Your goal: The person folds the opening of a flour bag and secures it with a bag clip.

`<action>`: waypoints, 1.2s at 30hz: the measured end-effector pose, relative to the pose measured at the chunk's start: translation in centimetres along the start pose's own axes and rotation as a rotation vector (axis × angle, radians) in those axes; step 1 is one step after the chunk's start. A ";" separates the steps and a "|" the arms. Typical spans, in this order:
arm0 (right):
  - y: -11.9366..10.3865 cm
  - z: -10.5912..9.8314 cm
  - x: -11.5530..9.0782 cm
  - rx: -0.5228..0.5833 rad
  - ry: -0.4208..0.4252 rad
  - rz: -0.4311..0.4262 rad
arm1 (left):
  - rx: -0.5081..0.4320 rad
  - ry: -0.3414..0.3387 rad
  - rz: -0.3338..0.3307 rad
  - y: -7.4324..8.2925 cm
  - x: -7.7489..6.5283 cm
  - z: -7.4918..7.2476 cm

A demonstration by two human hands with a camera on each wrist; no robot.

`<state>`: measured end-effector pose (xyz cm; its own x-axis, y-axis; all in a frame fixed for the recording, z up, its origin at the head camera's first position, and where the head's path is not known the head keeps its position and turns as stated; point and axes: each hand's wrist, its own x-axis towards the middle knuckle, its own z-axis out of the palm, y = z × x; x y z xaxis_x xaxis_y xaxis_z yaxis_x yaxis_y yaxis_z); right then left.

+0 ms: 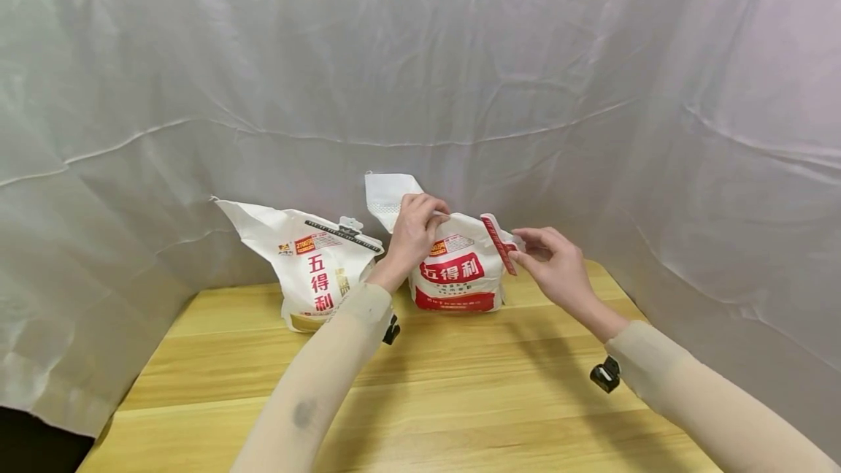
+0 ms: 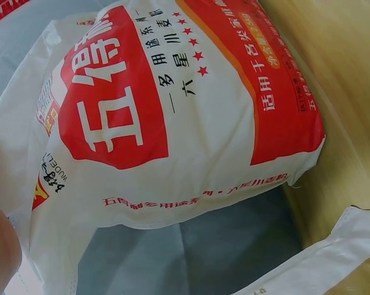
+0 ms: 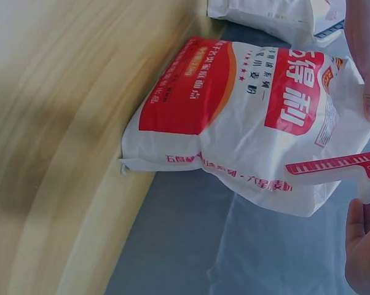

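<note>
A white flour bag (image 1: 453, 298) with red printing stands upright near the table's back edge. My left hand (image 1: 412, 228) pinches its top edge, and the bag's mouth flap (image 1: 390, 188) sticks up to the left behind that hand. With thumb and fingers, my right hand (image 1: 555, 265) holds a red and white bag clip (image 1: 499, 243) at the bag's upper right corner. In the right wrist view the clip (image 3: 332, 166) lies slantwise across that corner. Part of my left thumb (image 2: 0, 252) shows at the edge of the left wrist view, against the bag's top.
To the left stands a second flour bag (image 1: 302, 254), its right top corner held by a black bag clip (image 1: 344, 233). My left forearm passes in front of it. Behind the wooden table (image 1: 512, 400) hangs a grey curtain (image 1: 420, 79).
</note>
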<state>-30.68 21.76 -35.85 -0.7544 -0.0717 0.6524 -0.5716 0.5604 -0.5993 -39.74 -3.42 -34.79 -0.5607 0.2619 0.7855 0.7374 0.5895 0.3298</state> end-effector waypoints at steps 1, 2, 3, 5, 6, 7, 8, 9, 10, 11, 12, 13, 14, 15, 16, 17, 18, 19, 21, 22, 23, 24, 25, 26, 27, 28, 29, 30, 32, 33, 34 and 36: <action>-0.1 0.0 0.2 -0.005 -0.002 -0.001 | 0.001 -0.003 -0.004 0.0 0.0 0.0; -0.1 0.0 0.3 -0.010 -0.004 -0.003 | 0.001 -0.006 -0.008 0.0 0.0 0.0; -0.1 0.0 0.5 -0.012 -0.007 -0.003 | 0.001 -0.008 -0.012 0.0 0.0 0.0; -0.2 0.0 0.7 -0.019 -0.010 -0.011 | -0.001 -0.012 -0.017 0.0 -0.1 -0.1; -0.2 0.0 0.9 -0.023 -0.012 -0.013 | -0.001 -0.013 -0.019 0.0 -0.1 -0.1; -0.3 0.0 1.0 -0.029 -0.013 -0.019 | -0.003 -0.013 -0.020 0.0 -0.1 0.0; -0.3 0.0 1.2 -0.032 -0.013 -0.022 | -0.005 -0.012 -0.020 0.0 -0.1 0.0; -0.2 0.0 1.3 -0.035 -0.014 -0.025 | -0.006 -0.011 -0.019 0.0 -0.1 0.0; -0.2 -0.1 1.5 -0.040 -0.014 -0.032 | -0.007 -0.010 -0.017 0.1 -0.1 0.0; -0.2 -0.1 1.6 -0.042 -0.013 -0.037 | -0.007 -0.009 -0.016 0.1 0.0 0.0; -0.2 -0.1 1.8 -0.046 -0.012 -0.042 | -0.007 -0.009 -0.014 0.1 0.0 0.0; -0.2 -0.1 2.0 -0.051 -0.010 -0.049 | -0.007 -0.009 -0.013 0.1 0.0 0.1; -0.2 -0.1 2.1 -0.055 -0.009 -0.054 | -0.006 -0.008 -0.011 0.1 0.0 0.1; -0.2 -0.1 2.3 -0.062 -0.008 -0.060 | -0.005 -0.007 -0.009 0.1 0.0 0.1; -0.2 -0.1 2.5 -0.067 -0.007 -0.068 | -0.003 -0.005 -0.008 0.1 0.0 0.1; -0.2 0.0 2.6 -0.071 -0.008 -0.069 | -0.002 -0.003 -0.006 0.1 0.0 0.0; -0.3 0.0 2.7 -0.079 -0.011 -0.074 | -0.001 -0.001 -0.005 0.1 0.0 0.0; -0.2 0.0 2.9 -0.084 -0.014 -0.080 | 0.000 0.001 -0.005 0.1 0.0 0.0; -0.2 0.1 3.0 -0.088 -0.024 -0.082 | 0.000 -0.001 -0.008 0.1 -0.1 0.0; -0.2 0.1 3.1 -0.087 -0.030 -0.083 | -0.001 -0.003 -0.012 0.1 -0.1 0.0; -0.2 0.2 3.2 -0.087 -0.035 -0.083 | -0.002 -0.006 -0.014 0.1 -0.2 0.1; -0.1 0.2 3.2 -0.090 -0.037 -0.086 | -0.003 -0.009 -0.016 0.1 -0.2 0.1; -0.1 0.2 3.3 -0.093 -0.040 -0.090 | -0.002 -0.012 -0.018 0.0 -0.2 0.2; -0.2 0.2 3.3 -0.096 -0.041 -0.095 | -0.002 -0.014 -0.018 0.0 -0.2 0.2; -0.2 0.2 3.5 -0.101 -0.043 -0.105 | -0.003 -0.015 -0.019 0.0 -0.2 0.2; -0.2 0.2 3.6 -0.102 -0.047 -0.114 | -0.001 -0.014 -0.018 0.0 -0.2 0.2; -0.3 0.2 3.8 -0.104 -0.051 -0.121 | 0.001 -0.013 -0.015 -0.1 -0.2 0.2; -0.3 0.2 4.0 -0.105 -0.058 -0.128 | 0.001 -0.012 -0.013 -0.1 -0.2 0.2; -0.5 0.1 4.4 -0.102 -0.075 -0.133 | 0.002 -0.010 -0.009 -0.2 -0.2 0.1; -0.5 0.1 4.6 -0.101 -0.085 -0.132 | 0.002 -0.008 -0.006 -0.2 -0.1 0.1; -0.6 0.1 4.8 -0.100 -0.093 -0.128 | 0.003 -0.007 -0.004 -0.2 -0.1 0.1; -0.8 0.0 5.3 -0.111 -0.106 -0.119 | 0.002 -0.005 -0.002 -0.2 -0.1 0.0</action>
<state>-34.22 20.92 -31.98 -0.7166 -0.2260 0.6598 -0.6241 0.6302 -0.4620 -39.86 -3.53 -34.94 -0.5641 0.2648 0.7820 0.7353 0.5919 0.3300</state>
